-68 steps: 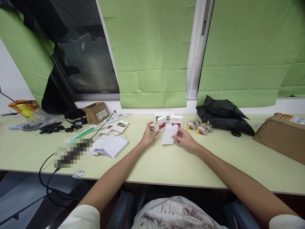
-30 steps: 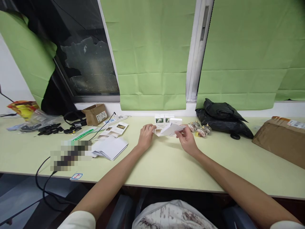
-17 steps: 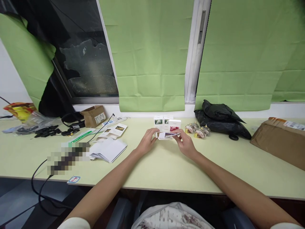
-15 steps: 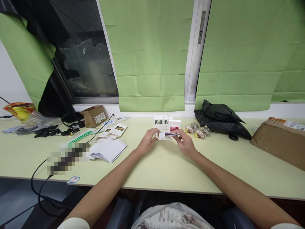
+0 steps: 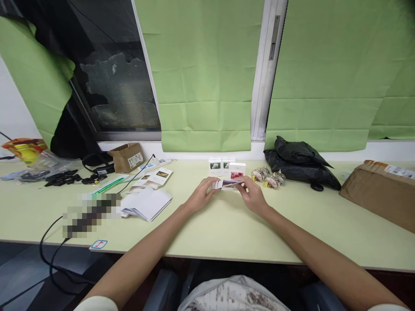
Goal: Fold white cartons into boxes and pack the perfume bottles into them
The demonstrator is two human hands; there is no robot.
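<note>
Between both hands I hold a small white carton [image 5: 231, 183] with a purplish printed face, tipped on its side above the table. My left hand [image 5: 204, 192] grips its left end, where white flaps show. At its right end, my right hand [image 5: 252, 192] pinches the edge. Just behind stand a white box with a pink flower picture [image 5: 237, 171] and white boxes with green-and-white flower pictures [image 5: 215, 165]. Right of my right hand lie several small glass bottles with gold parts [image 5: 269, 176]. The inside of the held carton is hidden.
Flat white cartons [image 5: 147, 203] and printed ones [image 5: 158, 177] lie to the left, near a cable and a brown box [image 5: 126, 158]. Black plastic bags [image 5: 300, 164] and a large brown parcel [image 5: 382, 192] are on the right. The table's front edge [image 5: 233, 259] runs before me.
The held carton has turned slightly, and the left hand's fingers have shifted in over its left end. The right hand stays nearly in place.
</note>
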